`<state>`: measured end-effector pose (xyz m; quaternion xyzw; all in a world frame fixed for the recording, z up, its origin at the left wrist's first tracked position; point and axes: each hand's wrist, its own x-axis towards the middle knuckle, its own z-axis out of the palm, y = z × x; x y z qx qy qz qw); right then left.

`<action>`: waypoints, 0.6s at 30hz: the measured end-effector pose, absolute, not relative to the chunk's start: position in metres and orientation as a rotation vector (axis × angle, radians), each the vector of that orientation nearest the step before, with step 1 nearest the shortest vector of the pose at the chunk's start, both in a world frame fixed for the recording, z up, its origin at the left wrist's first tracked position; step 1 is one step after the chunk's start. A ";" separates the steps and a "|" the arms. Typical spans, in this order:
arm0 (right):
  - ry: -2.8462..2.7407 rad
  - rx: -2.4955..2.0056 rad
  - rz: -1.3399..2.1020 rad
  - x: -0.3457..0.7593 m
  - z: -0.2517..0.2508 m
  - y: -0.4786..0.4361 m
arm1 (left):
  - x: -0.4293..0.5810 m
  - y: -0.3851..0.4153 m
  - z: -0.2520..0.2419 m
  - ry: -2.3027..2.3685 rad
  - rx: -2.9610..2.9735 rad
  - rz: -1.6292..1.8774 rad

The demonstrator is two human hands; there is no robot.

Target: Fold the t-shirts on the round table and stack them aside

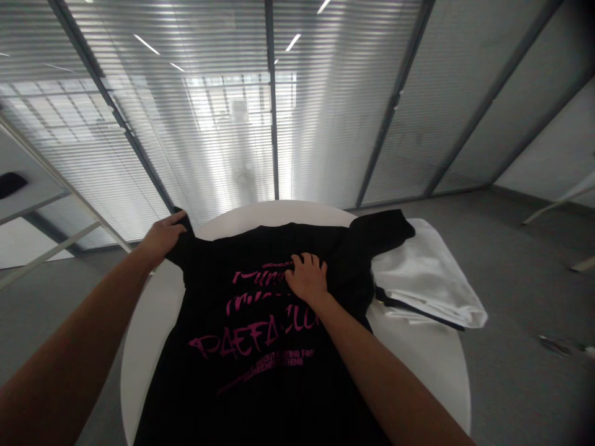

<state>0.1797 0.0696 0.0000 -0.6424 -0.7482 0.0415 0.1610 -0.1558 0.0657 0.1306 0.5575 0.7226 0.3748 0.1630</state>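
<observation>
A black T-shirt [279, 402] with pink lettering lies spread over a round white table [139, 347], its collar end toward the far edge. At the far left, my left hand [162, 240] has its fingers closed on the edge of one sleeve, which sticks up past the table's rim. My right hand [309, 279] rests flat on the printed chest, fingers spread, covering part of the top lines of lettering. The other sleeve [383, 232] reaches right and overlaps a folded white cloth.
The folded white cloth [427, 272], with a dark strap [423, 310] along its near side, overhangs the table's right edge. Behind the table stands a glass wall with blinds [223, 142]. A white-framed stand [69, 186] is at left, and cables [555, 345] lie on the grey floor at right.
</observation>
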 end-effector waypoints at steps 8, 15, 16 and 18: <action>-2.128 -1.807 0.103 0.181 -0.004 0.070 | -0.110 0.091 0.090 1.896 1.750 0.994; -2.109 -1.803 0.133 0.181 -0.005 0.072 | -0.134 0.091 -0.018 2.174 2.074 0.294; -2.107 -1.802 0.153 0.181 -0.004 0.072 | -0.136 0.090 -0.024 2.187 2.065 0.219; -2.091 -1.794 0.185 0.181 0.001 0.073 | -0.141 0.093 -0.027 2.197 2.070 0.125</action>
